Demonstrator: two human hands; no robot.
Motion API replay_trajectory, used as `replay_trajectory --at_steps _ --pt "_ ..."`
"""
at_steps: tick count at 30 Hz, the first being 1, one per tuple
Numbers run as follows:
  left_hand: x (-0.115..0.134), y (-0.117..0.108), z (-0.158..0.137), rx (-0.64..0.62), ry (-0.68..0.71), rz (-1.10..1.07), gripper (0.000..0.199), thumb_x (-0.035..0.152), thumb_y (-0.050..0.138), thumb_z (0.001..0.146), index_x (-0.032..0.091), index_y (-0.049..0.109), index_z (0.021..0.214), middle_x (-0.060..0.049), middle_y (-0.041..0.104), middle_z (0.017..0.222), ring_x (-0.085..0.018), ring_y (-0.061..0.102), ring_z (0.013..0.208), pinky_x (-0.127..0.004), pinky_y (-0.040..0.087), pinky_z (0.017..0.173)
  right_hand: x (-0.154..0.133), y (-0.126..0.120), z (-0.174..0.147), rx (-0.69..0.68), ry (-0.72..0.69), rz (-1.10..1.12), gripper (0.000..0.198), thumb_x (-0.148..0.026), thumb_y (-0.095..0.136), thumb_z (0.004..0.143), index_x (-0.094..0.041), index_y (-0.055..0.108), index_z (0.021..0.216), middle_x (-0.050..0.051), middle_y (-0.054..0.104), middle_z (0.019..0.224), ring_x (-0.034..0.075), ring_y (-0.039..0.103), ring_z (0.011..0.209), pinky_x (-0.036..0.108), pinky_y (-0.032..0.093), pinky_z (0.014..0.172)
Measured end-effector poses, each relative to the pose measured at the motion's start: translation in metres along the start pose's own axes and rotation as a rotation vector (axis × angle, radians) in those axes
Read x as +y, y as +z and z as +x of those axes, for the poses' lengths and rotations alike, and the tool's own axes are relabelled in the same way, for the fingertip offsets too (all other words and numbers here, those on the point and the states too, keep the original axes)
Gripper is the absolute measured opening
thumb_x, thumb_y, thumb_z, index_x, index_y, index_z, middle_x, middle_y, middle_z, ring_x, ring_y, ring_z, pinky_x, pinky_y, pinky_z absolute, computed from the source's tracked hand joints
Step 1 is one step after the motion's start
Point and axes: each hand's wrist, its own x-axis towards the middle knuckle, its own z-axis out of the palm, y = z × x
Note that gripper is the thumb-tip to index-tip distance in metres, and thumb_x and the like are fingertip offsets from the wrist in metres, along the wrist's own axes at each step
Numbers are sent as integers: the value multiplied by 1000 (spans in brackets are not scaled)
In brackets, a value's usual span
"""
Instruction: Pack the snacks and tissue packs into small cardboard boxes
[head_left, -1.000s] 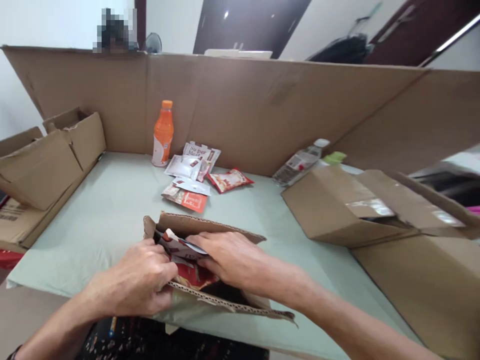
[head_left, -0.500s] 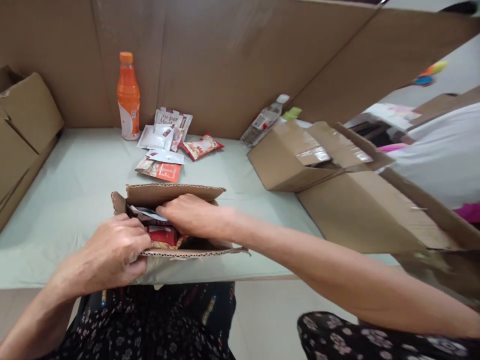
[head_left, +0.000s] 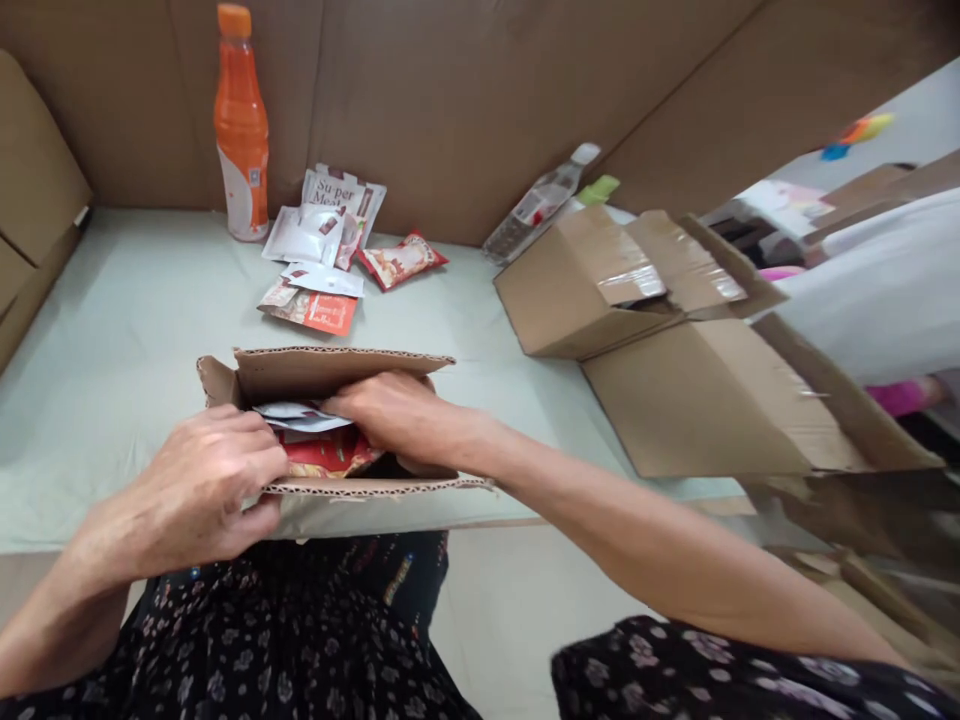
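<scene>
A small open cardboard box sits near the table's front edge. My left hand is closed on its front left wall, fingers over the rim and thumb outside. My right hand reaches down into the box, fingers curled at the right end of a white sachet; its fingertips are partly hidden. Below that sachet, a red snack packet lies in the box. Behind the box lie several pouches, among them an orange and brown sachet, a white pouch and a red and white snack packet.
An orange drink bottle stands at the back left. A clear bottle leans behind a taped cardboard box on the right. Another carton is at the left edge. A person in a white garment is at far right.
The view has tilted down and come slightly closer. My right hand sits a little deeper in the box, and the white sachet lies flatter. My left hand keeps its hold on the wall.
</scene>
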Motion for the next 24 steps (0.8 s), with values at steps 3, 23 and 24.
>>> replay_trajectory --at_steps 3,23,24 --pt "2 0 -1 51 -64 22 20 15 52 87 19 71 90 -10 74 104 -25 68 94 -38 53 79 2 3 2 -93 -47 62 29 -2 61 88 -17 77 107 9 80 100 20 69 84 28 45 72" --pt "2 -1 1 150 -152 -45 11 17 47 79 25 54 77 -6 71 80 -24 68 75 -40 58 72 134 -21 130 297 394 -108 54 -14 59 90 -12 58 144 19 62 148 31 60 134 42 48 110" --pt "3 -2 2 166 -153 -50 12 17 46 79 26 54 79 -6 73 82 -24 70 78 -40 60 74 136 -14 145 288 407 -109 50 -13 57 91 -10 60 141 21 65 143 31 63 130 41 50 107"
